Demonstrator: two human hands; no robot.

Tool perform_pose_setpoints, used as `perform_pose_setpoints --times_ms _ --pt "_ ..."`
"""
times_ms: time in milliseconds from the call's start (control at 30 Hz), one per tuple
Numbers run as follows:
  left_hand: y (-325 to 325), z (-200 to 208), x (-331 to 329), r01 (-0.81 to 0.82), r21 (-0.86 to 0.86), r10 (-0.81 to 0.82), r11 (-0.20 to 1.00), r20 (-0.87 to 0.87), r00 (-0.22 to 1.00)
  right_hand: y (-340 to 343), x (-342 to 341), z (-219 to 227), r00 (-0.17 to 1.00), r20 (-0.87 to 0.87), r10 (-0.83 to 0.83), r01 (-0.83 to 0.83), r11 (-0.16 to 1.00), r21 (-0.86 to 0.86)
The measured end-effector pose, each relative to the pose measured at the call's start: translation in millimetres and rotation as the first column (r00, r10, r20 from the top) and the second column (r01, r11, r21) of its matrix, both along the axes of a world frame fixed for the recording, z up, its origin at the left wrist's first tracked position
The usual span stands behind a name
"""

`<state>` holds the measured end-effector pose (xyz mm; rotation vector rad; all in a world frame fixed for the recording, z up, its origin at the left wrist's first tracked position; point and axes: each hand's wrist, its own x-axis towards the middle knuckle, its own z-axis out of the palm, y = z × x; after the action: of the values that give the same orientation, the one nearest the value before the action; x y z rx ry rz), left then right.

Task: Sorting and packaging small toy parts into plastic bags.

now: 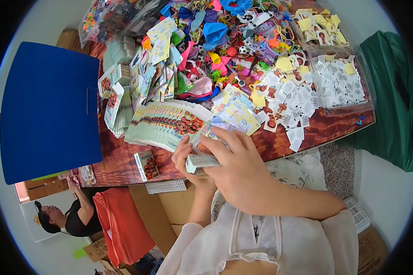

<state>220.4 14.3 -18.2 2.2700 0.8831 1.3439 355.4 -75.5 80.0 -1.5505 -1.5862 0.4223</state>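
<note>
My left hand [186, 160] is closed around a small white-and-green carton [202, 161] just off the table's front edge. My right hand [241, 172] comes over from the right, its thumb and bent fingers closed against the same carton. Whether a smaller item is between its fingers cannot be made out. Just beyond the fingertips lies a fanned row of flat printed cartons [165, 123]. Beside it is a stack of pale yellow and blue cards [236, 112]. A finished-looking small box [147, 165] stands on the wood to the left of my hands.
Small colourful toys and balloons [215, 34] heap at the back of the table. White paper slips [291, 103] spread at right, beside clear plastic trays [369, 98]. A blue board [50, 114] stands at left. Below it, another person [73, 220] works near a red bag [121, 224].
</note>
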Motion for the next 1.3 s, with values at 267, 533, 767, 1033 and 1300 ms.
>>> perform_pose_setpoints --times_ms 267,533,767,1033,1300 --pt "3 -6 8 0.028 -0.057 -0.022 0.998 0.112 0.993 0 -8 -4 0.99 0.079 -0.114 0.104 0.987 0.121" --pt "0 1 7 -0.005 -0.092 0.015 0.996 0.106 0.994 1 -13 -1 0.969 0.153 -0.192 0.155 0.962 0.225" --pt "6 -1 11 0.001 -0.019 0.002 1.0 0.192 0.981 -3 -12 2 0.958 0.187 -0.216 0.167 0.954 0.248" --pt "3 3 12 -0.017 0.061 0.006 0.998 0.174 0.985 -7 -12 5 0.958 0.197 -0.208 0.151 0.951 0.272" --pt "17 63 8 -0.056 0.13 0.005 0.99 0.365 0.931 -6 -15 58 0.934 0.24 -0.266 0.121 0.866 0.485"
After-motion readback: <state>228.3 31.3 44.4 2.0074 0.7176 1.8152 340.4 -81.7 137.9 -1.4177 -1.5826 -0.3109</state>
